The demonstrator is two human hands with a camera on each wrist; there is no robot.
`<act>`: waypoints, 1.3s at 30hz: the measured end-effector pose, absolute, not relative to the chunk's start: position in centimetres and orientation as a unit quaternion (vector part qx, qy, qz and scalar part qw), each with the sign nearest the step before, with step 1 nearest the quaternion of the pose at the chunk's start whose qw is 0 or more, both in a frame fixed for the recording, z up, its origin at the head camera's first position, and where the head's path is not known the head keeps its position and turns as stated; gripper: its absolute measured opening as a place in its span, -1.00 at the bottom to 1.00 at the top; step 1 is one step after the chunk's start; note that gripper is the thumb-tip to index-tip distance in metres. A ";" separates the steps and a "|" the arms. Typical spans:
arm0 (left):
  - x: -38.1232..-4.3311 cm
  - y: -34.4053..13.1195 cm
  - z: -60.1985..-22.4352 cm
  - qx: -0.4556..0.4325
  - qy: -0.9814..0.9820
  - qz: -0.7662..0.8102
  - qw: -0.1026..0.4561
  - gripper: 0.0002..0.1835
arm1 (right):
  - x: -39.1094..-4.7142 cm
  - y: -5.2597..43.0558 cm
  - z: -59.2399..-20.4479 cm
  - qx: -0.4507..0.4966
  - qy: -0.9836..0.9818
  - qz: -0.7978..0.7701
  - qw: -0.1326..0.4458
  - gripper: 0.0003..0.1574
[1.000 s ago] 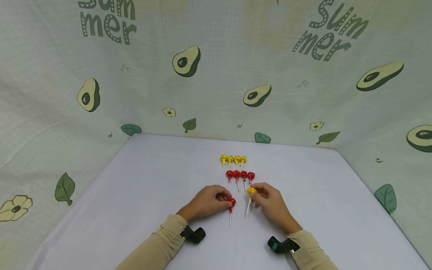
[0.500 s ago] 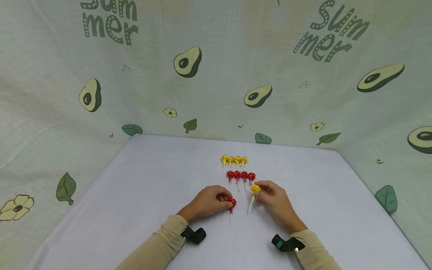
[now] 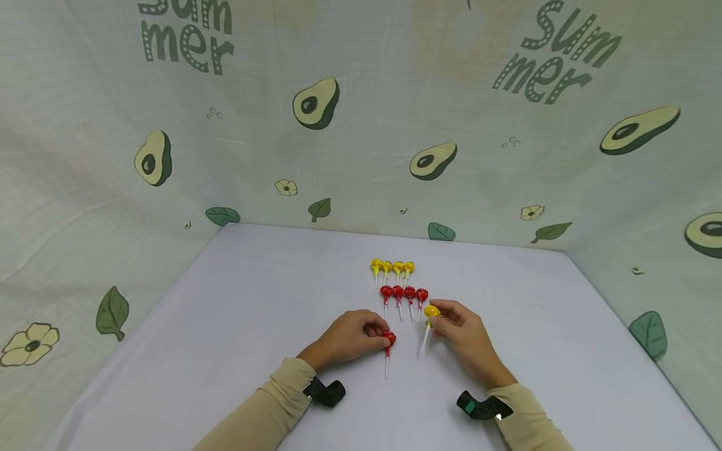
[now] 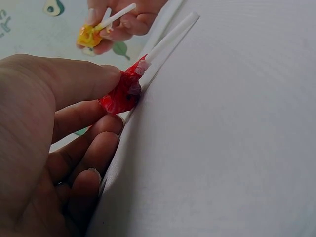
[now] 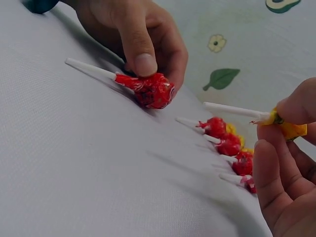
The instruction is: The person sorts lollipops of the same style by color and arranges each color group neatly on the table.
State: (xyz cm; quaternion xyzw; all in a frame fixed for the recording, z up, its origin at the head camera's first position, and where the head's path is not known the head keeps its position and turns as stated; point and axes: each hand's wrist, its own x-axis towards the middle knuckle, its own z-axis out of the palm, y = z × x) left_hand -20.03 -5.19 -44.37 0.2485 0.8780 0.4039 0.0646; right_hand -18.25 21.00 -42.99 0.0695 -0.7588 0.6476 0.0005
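Between thumb and fingertips, my left hand pinches a red-wrapped lollipop, low at the white tabletop with its stick toward me. The left wrist view shows the thumb over this red wrapper. My right hand holds a yellow lollipop above the table, its white stick slanting down toward me. In the right wrist view the thumb and fingers pinch the yellow wrapper. A second white stick shows beside the yellow lollipop's stick in the left wrist view, and a small reddish patch under the right fingers.
Beyond the hands, several red lollipops lie in a row, sticks toward me. Behind them runs a row of several yellow lollipops. A patterned cloth rises along the back and sides of the white table.
My right hand has shifted to the right with the yellow lollipop, away from the row of red ones. My left hand stays in place on its red lollipop.
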 end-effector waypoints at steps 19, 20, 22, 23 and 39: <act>-19.9 -5.0 -43.9 0.252 0.872 0.416 0.057 -0.83 | -20.5 22.0 -42.0 0.056 -0.811 0.582 -0.003 -0.44; -20.0 -5.0 -43.9 0.253 0.872 0.416 0.056 -0.84 | -20.7 22.1 -41.9 0.052 -0.812 0.582 -0.004 -0.43; -20.0 -5.0 -43.9 0.253 0.872 0.416 0.055 -0.84 | -21.1 22.2 -41.6 0.046 -0.808 0.587 -0.011 -0.41; -20.0 -5.0 -43.9 0.253 0.872 0.416 0.056 -0.84 | -21.3 22.2 -41.5 0.043 -0.805 0.591 -0.014 -0.40; -19.8 -5.4 -44.3 0.252 0.869 0.420 0.070 -0.83 | -24.3 22.3 -41.4 0.025 -0.780 0.625 -0.028 -0.31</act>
